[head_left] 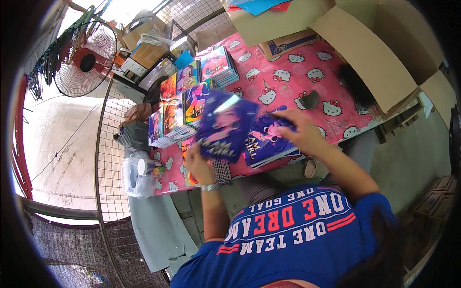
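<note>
My left hand (200,165) is closed on the lower edge of a purple notebook (223,127) with an illustrated figure on its cover. The notebook is tilted up off the table and slightly blurred. My right hand (303,132) hovers at or just touches a stack of matching purple notebooks (264,146), its fingers curved and apart; contact is hard to make out. Under the raised notebook, a stack with spiral binding (222,172) shows at the near table edge. Just left stand several stacks of colourful notebooks (173,115), partly hidden by the raised one.
A pink table cover (283,76) with cat faces lies beneath everything. Large open cardboard boxes (367,57) stand far right. A dark grey rounded piece (309,100) rests on the cover. At left are a fan (87,62) and a plastic bag with a white roll (142,167).
</note>
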`<state>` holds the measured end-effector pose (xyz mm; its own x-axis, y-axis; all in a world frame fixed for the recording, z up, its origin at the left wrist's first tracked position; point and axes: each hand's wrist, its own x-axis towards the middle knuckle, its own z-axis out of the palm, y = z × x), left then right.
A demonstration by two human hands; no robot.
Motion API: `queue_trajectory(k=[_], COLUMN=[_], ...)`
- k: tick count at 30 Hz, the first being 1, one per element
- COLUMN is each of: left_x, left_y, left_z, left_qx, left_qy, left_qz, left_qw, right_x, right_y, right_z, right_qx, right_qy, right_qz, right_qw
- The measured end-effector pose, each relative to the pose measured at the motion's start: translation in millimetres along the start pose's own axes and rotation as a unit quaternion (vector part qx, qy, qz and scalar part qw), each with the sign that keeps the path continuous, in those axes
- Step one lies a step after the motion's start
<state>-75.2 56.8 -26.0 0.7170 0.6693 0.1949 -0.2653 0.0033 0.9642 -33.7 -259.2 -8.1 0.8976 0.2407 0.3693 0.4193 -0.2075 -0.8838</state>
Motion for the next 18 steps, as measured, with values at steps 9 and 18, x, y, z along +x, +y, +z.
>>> queue_trajectory(k=[9, 18], left_x=[22.6, 19.4], left_y=[-45.8, -69.7], left_z=[-158.9, -176.8], left_qx=[0.206, 0.448], left_qy=[0.207, 0.204], left_qz=[-0.016, 0.111], left_qw=[0.956, 0.863], right_x=[-66.7, 3.2], right_y=[166.1, 203.1], right_z=[-41.7, -141.8], right_qx=[-0.309, -0.598], right_qy=[-0.069, 0.148], right_qz=[0.074, 0.228], right_qw=[0.946, 0.754])
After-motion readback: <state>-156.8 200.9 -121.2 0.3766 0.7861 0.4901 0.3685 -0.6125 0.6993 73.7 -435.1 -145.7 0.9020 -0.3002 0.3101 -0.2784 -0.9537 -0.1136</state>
